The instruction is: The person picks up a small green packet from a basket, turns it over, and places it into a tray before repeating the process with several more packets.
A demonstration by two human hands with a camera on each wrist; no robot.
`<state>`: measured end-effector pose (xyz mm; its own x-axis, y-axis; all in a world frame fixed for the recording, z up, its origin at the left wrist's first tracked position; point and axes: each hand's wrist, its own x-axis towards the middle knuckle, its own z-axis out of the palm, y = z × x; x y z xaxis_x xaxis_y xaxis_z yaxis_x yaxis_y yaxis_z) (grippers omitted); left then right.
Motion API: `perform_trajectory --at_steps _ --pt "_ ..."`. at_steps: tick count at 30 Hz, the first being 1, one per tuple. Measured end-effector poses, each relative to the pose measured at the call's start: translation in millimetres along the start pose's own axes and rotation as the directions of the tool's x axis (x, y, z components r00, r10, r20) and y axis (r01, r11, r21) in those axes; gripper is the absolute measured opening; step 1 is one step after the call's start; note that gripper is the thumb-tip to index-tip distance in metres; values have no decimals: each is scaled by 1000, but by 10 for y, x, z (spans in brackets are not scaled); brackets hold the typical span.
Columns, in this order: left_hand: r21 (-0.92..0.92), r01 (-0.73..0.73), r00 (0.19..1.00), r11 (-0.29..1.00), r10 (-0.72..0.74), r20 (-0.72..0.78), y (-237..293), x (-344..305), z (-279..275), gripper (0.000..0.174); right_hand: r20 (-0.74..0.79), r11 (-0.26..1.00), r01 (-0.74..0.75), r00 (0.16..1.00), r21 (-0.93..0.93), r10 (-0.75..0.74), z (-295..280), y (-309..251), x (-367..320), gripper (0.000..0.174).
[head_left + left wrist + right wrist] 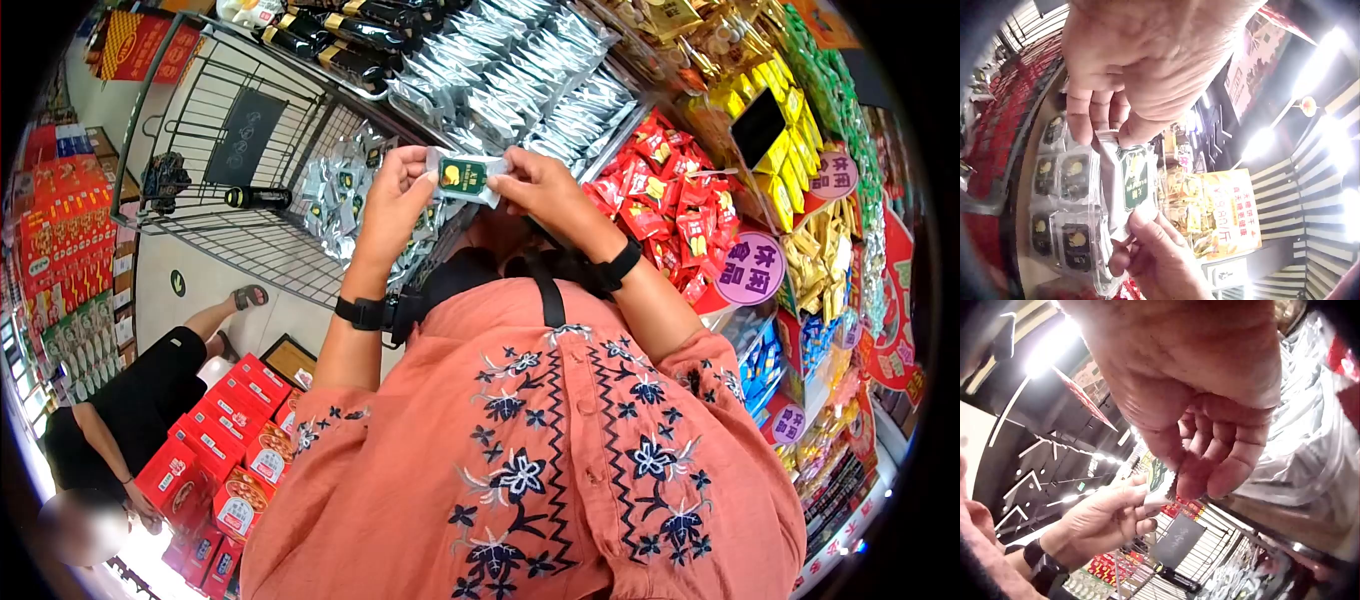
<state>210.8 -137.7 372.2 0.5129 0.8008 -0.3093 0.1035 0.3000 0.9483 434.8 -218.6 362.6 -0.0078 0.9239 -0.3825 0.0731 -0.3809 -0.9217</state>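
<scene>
A small silver packet with a green label (463,177) is stretched between both hands in front of the chest. The left hand (402,190) pinches its left end between thumb and fingers; the right hand (540,190) pinches the other end. In the left wrist view the packet (1135,181) has the left hand (1141,69) at its top end and the right hand (1163,250) at its lower end. The right wrist view shows the right hand (1204,406) close up, with the left hand (1100,515) beyond the packet (1160,481).
A wire cart (240,235) at the left holds many silver packets (345,185) and a dark bottle (258,197). Ahead are piled silver packets (500,75); red packets (665,200) lie to the right. A person in black (120,410) is at the lower left beside red boxes (215,430).
</scene>
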Motion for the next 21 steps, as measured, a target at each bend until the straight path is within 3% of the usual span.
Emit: perform_trajectory --at_steps 4,8,14,17,21 --pt "181 -148 982 972 165 -87 -57 184 121 15 -123 986 105 985 -132 -122 -56 80 -24 20" --pt "481 -279 918 831 378 -121 108 283 209 19 -288 967 173 932 -185 -222 -40 49 -3 16" --pt "455 -270 922 848 364 -132 -25 297 229 19 -362 958 171 899 -232 -248 -6 77 48 14" --pt "310 -223 953 924 273 -129 -178 300 241 23 -381 953 169 888 -252 -258 6 109 63 14" --pt "288 -239 960 927 270 -70 -104 257 367 30 -394 955 135 888 -264 -235 28 133 93 15"
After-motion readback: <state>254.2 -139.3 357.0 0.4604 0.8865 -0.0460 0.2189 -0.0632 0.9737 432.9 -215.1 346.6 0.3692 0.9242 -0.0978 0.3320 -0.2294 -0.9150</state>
